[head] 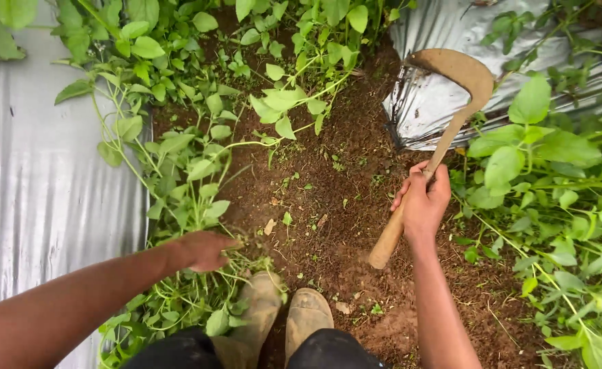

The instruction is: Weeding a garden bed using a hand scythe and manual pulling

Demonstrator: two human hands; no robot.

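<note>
Sickle raised over bare soil, weeds gathered at the feet

Muddy boots stand nearest on brown soil. Left hand is closed around a bunch of green weed stems beside silver plastic mulch. Right hand wraps fully round the sickle's wooden handle, its curved blade farther off, over another mulch sheet.
</note>
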